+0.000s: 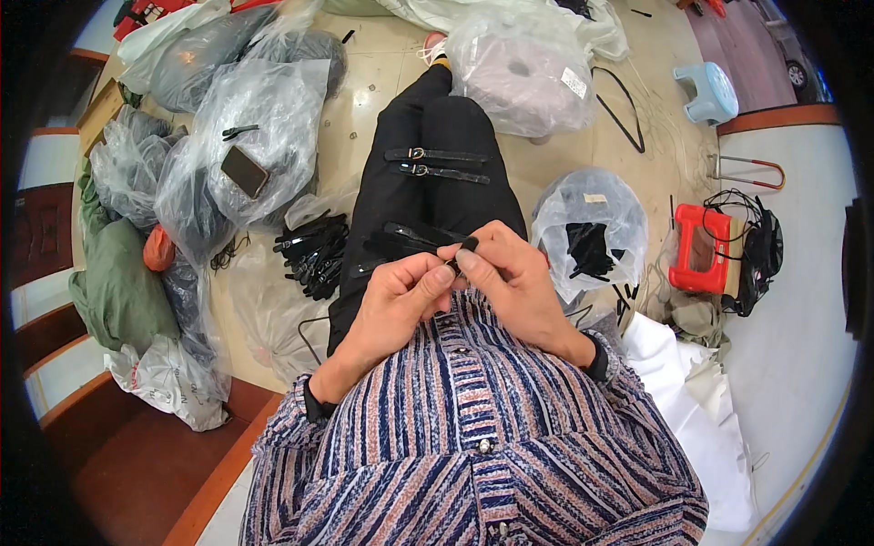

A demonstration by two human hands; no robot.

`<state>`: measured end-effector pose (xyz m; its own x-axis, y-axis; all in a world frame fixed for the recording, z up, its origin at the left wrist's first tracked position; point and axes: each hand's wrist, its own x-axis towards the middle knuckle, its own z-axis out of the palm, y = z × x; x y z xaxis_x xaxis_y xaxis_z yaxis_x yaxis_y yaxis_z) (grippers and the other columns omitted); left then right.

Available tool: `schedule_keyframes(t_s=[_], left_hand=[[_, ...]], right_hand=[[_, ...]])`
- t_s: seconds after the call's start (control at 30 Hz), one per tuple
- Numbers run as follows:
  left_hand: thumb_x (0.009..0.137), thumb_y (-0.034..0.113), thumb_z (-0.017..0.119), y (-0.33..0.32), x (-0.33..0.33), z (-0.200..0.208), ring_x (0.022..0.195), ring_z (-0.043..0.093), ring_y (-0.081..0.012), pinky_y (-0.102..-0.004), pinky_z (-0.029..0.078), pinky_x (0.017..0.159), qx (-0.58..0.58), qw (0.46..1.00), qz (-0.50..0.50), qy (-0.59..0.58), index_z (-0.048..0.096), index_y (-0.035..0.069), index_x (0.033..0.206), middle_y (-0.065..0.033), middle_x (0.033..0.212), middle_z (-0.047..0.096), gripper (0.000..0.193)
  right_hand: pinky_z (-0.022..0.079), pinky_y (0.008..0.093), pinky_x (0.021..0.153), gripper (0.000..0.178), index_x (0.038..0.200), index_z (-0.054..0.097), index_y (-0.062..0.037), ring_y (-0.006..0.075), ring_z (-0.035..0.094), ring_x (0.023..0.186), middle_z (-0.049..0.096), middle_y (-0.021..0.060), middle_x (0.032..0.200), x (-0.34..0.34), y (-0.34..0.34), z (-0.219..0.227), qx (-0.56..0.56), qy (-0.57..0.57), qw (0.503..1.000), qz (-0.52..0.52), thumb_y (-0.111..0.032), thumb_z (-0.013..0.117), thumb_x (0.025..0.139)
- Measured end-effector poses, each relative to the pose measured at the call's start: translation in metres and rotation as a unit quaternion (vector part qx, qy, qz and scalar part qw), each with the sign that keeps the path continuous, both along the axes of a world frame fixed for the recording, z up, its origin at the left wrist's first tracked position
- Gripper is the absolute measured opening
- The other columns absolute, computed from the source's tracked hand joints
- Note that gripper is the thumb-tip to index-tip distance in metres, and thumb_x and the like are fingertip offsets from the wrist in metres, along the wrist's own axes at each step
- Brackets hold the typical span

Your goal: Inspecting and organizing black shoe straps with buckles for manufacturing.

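Set over a pale tiled floor (369,77), with a white wall (792,227) off to the far right. Pinching a black strap (469,244) between left hand (401,296) and right hand (514,287), just ahead of the striped top (391,400), with a narrow grip on both sides. Probably fitting or fastening one end, too hidden to be certain. Likely calls next for a steady left pinch and a small push or pull from the right. Just beyond the grip, can see two buckled straps (460,156) lying across black trousers (401,127). Left of it, can see a strap heap (314,255) on or beside clear plastic (259,309), cannot tell which. Right of it, can see a clear bag (628,218) with black pieces (590,250) inside. Farther left, can see a filled plastic bag (282,118) bearing a phone (246,171); well ahead, can see a wrapped bag (469,59) with a pinkish bundle (546,77) inside.
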<state>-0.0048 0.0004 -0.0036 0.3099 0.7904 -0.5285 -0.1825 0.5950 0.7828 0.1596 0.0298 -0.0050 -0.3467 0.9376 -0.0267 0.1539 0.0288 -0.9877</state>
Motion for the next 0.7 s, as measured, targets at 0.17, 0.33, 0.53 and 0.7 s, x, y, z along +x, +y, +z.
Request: schedule_keyframes(t_s=[0.17,0.33,0.53,0.7], left_hand=[[0.089,0.022,0.050,-0.001,0.002,0.003,0.055,0.045,-0.0049,-0.0198,0.037,0.050,0.068,0.994,-0.025,0.076,0.058,0.000,0.083,0.0005,0.064,0.054,0.025],[0.085,0.014,0.054,-0.003,0.009,0.006,0.063,0.049,-0.0055,-0.0205,0.040,0.058,0.088,0.972,-0.007,0.219,0.058,0.000,0.084,-0.0012,0.066,0.056,0.015],[0.080,0.003,0.059,-0.001,0.012,0.000,0.068,0.049,-0.0068,-0.0201,0.041,0.064,0.191,0.940,0.109,0.261,0.056,-0.002,0.086,-0.0021,0.074,0.057,0.009],[0.079,0.004,0.059,-0.002,0.010,0.003,0.071,0.056,-0.0109,-0.0219,0.044,0.064,0.239,0.925,0.084,0.283,0.060,-0.001,0.091,-0.0065,0.079,0.061,0.013]], right_hand=[[0.036,0.0229,0.054,0.016,0.077,0.061,0.0041,0.0071,0.046,0.062,0.050,0.0033,0.066,0.005,0.003,-0.014,-0.226,0.114,0.967,0.008,-0.010,0.056,0.082],[0.037,0.0220,0.054,0.015,0.078,0.062,0.0035,0.0052,0.046,0.062,0.056,0.0015,0.069,0.000,0.003,-0.006,-0.131,0.031,0.991,-0.024,-0.011,0.059,0.080],[0.041,0.0207,0.058,0.016,0.081,0.061,0.0025,0.0060,0.051,0.064,0.058,0.0021,0.068,-0.001,-0.001,-0.007,-0.183,0.046,0.980,-0.065,-0.013,0.061,0.078],[0.042,0.0222,0.057,0.016,0.081,0.061,0.0026,0.0072,0.052,0.063,0.061,0.0047,0.071,-0.001,-0.001,-0.006,-0.168,0.049,0.983,-0.057,-0.013,0.061,0.078]])
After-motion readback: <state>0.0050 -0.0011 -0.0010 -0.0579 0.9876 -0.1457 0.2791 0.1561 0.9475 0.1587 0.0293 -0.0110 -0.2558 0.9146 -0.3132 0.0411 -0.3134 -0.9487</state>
